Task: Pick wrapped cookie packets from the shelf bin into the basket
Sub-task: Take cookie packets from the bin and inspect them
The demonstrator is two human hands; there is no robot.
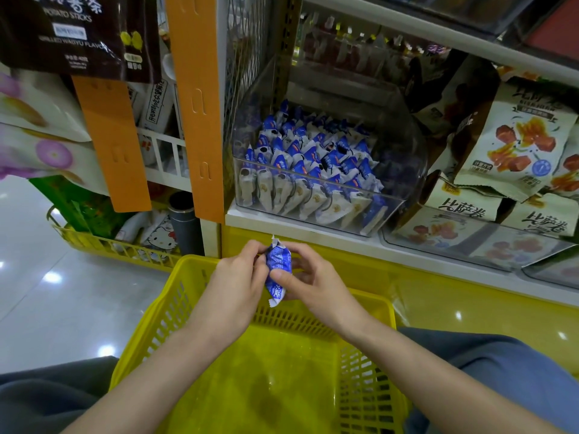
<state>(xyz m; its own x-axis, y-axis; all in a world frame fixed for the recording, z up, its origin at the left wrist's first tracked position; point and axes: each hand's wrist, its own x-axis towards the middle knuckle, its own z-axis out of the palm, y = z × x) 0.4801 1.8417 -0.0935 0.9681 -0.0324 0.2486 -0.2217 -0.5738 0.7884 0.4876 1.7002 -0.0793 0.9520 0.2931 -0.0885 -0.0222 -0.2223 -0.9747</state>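
- Cookie packet (277, 270): blue-and-white wrap, held upright between both hands, over the far rim of the yellow basket (150, 311).
- Handling, judged: light; the film looks slick and crinkly, and the biscuit inside is likely brittle. Best gripped across the padded middle, not the crimped ends, with a gentle squeeze.
- Left hand (239, 277): fingertips pinch the packet's upper left edge.
- Right hand (310, 277): thumb across the front, fingers curled behind.
- Clear shelf bin (410, 158) just above holds rows of matching packets.

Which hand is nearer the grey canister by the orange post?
Left. The left hand is just below and right of the grey canister; the right hand sits farther right, beyond the blue cookie packet both hands hold.
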